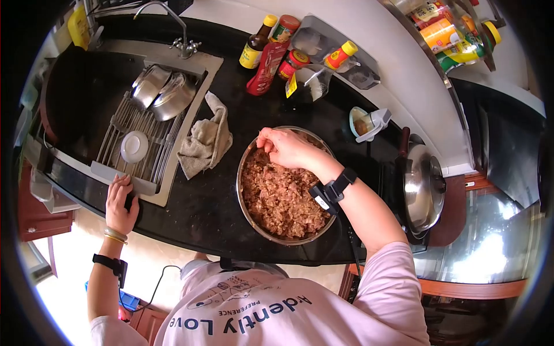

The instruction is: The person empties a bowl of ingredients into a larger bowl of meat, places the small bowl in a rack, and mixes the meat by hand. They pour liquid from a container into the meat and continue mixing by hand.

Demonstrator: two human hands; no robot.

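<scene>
A wide metal bowl (242, 214) on the black counter holds a coarse brown-pink minced meat mixture (283, 199). Over its upper left part is my right hand (284, 147), the fingers curled together near the rim. What those fingers hold, if anything, is hidden. My left hand (121, 203) lies at the sink's front edge, fingers stretched out and nothing in them, by the grey end of the metal drying rack (153, 150). Between sink and bowl is a crumpled beige cloth (205, 141).
Two metal bowls (173, 97) and a small white dish (134, 146) sit on the rack below the tap (184, 46). Sauce bottles (269, 64) and a grey tray (329, 43) line the wall. At right are a seasoning container (366, 123) and a lidded pan (423, 187).
</scene>
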